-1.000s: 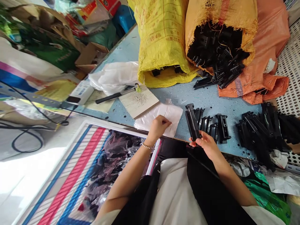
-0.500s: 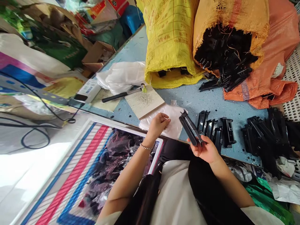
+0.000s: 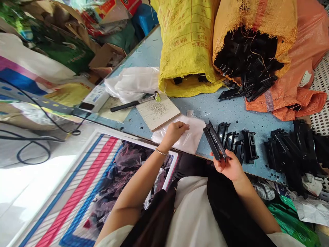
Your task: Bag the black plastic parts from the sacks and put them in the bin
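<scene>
My right hand (image 3: 229,165) grips a long black plastic part (image 3: 214,141) by its lower end, with the far end tilted up and to the left. The part is slim and has two long rails. My left hand (image 3: 175,134) is over a stack of clear plastic bags (image 3: 194,140) at the table's front edge. Its fingers are curled and the thumb and forefinger pinched together; whether a bag is caught between them cannot be made out. Several similar black parts (image 3: 249,145) lie in a row just right of the held one.
A hammer (image 3: 135,102) rests across a debris-strewn board (image 3: 159,111). Behind stand a yellow sack (image 3: 187,44) and an orange sack (image 3: 257,17) spilling black parts. More black parts (image 3: 288,151) are heaped at right. Below left, a striped crate (image 3: 70,192) holds bagged items.
My left hand has shifted slightly right over the bags, its fingers closing more tightly. My right hand and the black part have moved a little to the right.
</scene>
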A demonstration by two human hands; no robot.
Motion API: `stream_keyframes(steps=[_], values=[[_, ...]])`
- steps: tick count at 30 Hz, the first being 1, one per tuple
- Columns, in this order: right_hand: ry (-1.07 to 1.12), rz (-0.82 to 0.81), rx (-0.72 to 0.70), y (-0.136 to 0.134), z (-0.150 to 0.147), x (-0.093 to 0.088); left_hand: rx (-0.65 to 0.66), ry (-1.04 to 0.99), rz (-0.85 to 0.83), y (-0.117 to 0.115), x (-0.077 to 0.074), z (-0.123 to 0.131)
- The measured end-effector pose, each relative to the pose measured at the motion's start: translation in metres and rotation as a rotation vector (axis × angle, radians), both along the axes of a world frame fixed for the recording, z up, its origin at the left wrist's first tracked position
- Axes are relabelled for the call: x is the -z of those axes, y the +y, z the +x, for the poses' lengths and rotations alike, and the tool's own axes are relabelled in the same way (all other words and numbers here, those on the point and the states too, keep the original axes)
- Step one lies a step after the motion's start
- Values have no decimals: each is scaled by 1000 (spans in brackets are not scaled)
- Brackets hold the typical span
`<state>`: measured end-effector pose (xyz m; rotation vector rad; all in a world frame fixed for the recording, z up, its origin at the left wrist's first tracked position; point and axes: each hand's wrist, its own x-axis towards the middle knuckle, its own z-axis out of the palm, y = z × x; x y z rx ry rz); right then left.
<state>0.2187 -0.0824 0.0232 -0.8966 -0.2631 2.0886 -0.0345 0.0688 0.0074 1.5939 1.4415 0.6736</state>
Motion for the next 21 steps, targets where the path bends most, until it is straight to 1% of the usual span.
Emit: stream_keyframes(steps=[3, 6, 7, 9, 11, 12, 13, 15, 18, 19, 21], values=[[102, -2, -34, 2, -6, -3, -1, -138, -100, 1, -2, -4], [307, -47, -137, 10, -22, 1, -41, -152, -98, -1, 2, 0], [370, -79, -169, 12, -27, 4, -52, -124, -61, -2, 4, 0], [453, -159, -192, 17, -36, 11, -45, -15, 96, -4, 5, -4], [482, -215, -158, 20, -37, 15, 1, 132, 288, -6, 5, -13], [482, -221, -133, 20, -36, 15, 29, 188, 355, -8, 4, -18], [477, -212, -106, 19, -34, 13, 53, 216, 387, -9, 2, -22], [464, -170, -73, 17, -29, 6, 94, 185, 357, -12, 0, -27], [477, -135, -100, 15, -31, -3, 123, 55, 268, -15, -2, -24], [487, -143, -124, 15, -34, -3, 134, 32, 262, -15, -3, -22], [515, -179, -164, 18, -41, 2, 152, 50, 305, -16, -6, -17]])
